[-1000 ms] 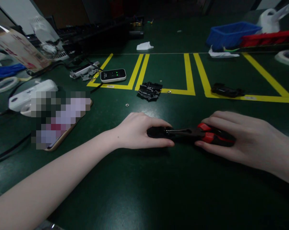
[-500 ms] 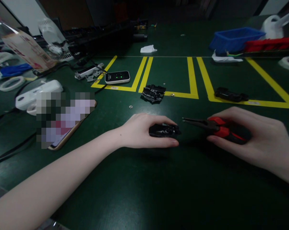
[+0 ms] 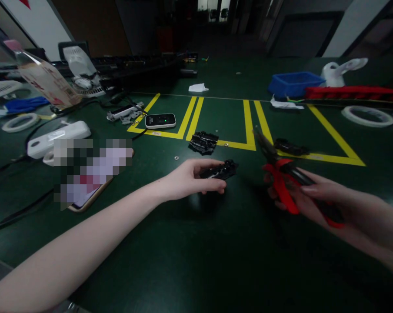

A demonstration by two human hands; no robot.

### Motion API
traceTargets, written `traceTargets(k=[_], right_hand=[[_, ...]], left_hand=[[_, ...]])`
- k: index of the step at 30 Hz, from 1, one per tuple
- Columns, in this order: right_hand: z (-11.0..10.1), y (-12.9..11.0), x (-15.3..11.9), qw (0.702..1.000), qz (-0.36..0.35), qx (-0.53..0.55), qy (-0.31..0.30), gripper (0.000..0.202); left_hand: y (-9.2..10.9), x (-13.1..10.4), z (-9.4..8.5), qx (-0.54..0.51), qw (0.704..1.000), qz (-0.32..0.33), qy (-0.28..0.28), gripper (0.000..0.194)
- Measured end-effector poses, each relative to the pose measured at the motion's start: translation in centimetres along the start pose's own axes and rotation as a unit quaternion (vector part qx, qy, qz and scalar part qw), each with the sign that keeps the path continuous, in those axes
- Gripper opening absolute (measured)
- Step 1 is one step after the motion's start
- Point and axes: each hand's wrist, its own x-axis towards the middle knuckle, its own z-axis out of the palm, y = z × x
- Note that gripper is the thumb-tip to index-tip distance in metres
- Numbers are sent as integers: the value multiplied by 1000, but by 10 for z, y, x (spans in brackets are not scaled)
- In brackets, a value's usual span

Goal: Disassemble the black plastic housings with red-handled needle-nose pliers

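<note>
The left hand [image 3: 183,180] is pinching the black part [image 3: 220,171] between the thumb and the other fingers. This part is looking small, glossy and uneven, with a knobby end that is pointing away from the palm. Its near end is hiding inside the grip, so its full shape is not showing. The part is sitting between the left hand and the pliers [image 3: 276,161], well apart from them.

The right hand [image 3: 349,208] is curling around the red and black handles, which are standing apart from each other. The dark nose of the pliers is pointing forward, away from the palm. Its tip is blurring against the dark table [image 3: 190,261], and perhaps it is a little open, but I cannot tell surely. Some right fingers are hiding behind the handles.

Just beyond the left hand, a small ring [image 3: 176,158] and a black cluster [image 3: 203,142] are lying; the cluster's pieces are hard to separate by eye. Beyond the right hand, a dark piece [image 3: 291,147] is lying at the yellow tape [image 3: 336,159]. To the left of the left hand, a phone [image 3: 100,174] is showing a pixelated screen.
</note>
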Motion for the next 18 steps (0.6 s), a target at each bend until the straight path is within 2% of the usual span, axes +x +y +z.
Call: traceTargets(k=[3, 4, 6, 8, 11, 13, 16, 18], right_hand=[[1, 6, -8, 997, 17, 53, -49, 32], [1, 8, -10, 997, 5, 57, -59, 29], [1, 12, -14, 997, -13, 46, -56, 32], [2, 13, -19, 999, -21, -6, -25, 46], [1, 9, -27, 988, -46, -135, 59, 67], [-2, 6, -32, 971, -72, -204, 98, 72], [-9, 4, -33, 944, -122, -285, 114, 72], [-14, 3, -32, 902, -174, -370, 137, 68]], left_hand=[[-2, -2, 15, -84, 996, -12, 1, 41], [-3, -3, 20, -99, 995, -11, -17, 37], [-6, -3, 29, -130, 991, 10, -30, 31], [-8, -3, 34, -148, 988, 38, -19, 33], [-9, -1, 33, -137, 987, 73, 27, 34], [-10, 2, 30, -128, 987, 82, 45, 33], [-14, 5, 25, -123, 987, 86, 52, 31], [-17, 6, 24, -119, 988, 89, 51, 32]])
